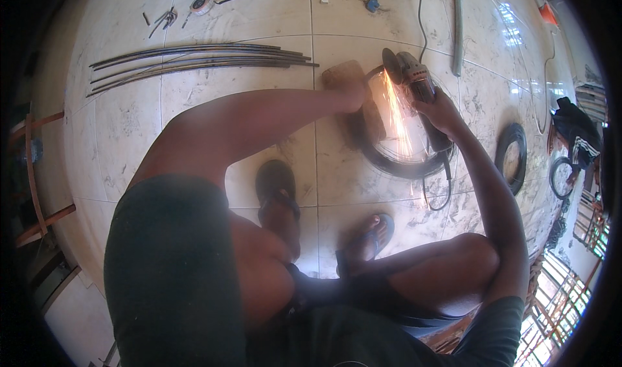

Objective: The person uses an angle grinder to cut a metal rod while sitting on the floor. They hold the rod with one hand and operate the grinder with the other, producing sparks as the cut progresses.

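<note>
My right hand (pixel 440 113) grips the body of an angle grinder (pixel 414 75). The grinder's disc (pixel 391 65) is at its far left end, and bright orange sparks (pixel 397 117) stream from it toward me. Under the sparks lies a dark ring-shaped coil (pixel 405 167) on the floor. My left hand (pixel 353 96) is at the coil's left edge, beside a brown block (pixel 342 74); its fingers are blurred, so what they hold is unclear. A second brownish piece (pixel 373 117) lies inside the ring, partly washed out by glare.
Several thin dark metal rods (pixel 194 62) lie at the left. Beyond them are a tape measure (pixel 201 4) and short cut pieces (pixel 165 19). A grey bar (pixel 457 30) lies far right; another black ring (pixel 513 158) is to the right. The grinder's cord (pixel 424 23) crosses the floor tiles.
</note>
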The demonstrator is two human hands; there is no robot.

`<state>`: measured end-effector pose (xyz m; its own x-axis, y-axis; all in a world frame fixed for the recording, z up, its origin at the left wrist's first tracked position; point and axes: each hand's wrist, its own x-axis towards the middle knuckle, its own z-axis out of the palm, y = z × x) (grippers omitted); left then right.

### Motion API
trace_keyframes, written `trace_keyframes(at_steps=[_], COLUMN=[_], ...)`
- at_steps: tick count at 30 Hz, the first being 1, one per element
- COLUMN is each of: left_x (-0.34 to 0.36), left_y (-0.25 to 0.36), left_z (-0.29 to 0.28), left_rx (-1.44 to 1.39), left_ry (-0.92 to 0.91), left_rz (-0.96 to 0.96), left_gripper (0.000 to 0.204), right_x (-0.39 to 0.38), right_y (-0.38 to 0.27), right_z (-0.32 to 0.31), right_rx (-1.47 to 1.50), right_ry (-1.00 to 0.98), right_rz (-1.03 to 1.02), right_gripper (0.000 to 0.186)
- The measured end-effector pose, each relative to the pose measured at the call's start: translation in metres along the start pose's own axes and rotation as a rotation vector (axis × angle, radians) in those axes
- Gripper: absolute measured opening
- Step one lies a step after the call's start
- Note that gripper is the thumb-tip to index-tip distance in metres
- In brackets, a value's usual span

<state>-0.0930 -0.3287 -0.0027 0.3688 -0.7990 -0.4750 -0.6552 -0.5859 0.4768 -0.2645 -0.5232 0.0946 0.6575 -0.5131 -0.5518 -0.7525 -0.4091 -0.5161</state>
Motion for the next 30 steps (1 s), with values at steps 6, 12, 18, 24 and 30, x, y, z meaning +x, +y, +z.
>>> trace_keyframes(at_steps=[6,12,18,24,30], left_x=[0.003,0.01,0.007,0.004,0.011], left_y=[0.0,-0.004,-0.002,0.002,-0.005], left_z=[0.0,-0.001,-0.005,-0.008,0.0], left_rx=[0.049,0.017,0.022,0.002,-0.037], left_ry=[-0.011,-0.001,-0.006,-0.001,0.017], left_rz=[0.027,0.003,0.025,-0.005,-0.03], left_gripper=[0.042,0.042,0.04,0.039,0.039], right_x=[0.0,0.008,0.012,0.01,0.017], right_y=[0.002,0.0,0.006,0.003,0.011], right_z=[-0.002,-0.002,-0.001,-0.002,0.002], right_rx=[-0.028,-0.022,0.01,-0.008,-0.046], right_ry=[0.02,0.027,0.01,0.01,0.045], right_rz=[-0.031,-0.01,-0.029,-0.017,-0.033], right_gripper=[0.067,0.068,0.066,0.068,0.067])
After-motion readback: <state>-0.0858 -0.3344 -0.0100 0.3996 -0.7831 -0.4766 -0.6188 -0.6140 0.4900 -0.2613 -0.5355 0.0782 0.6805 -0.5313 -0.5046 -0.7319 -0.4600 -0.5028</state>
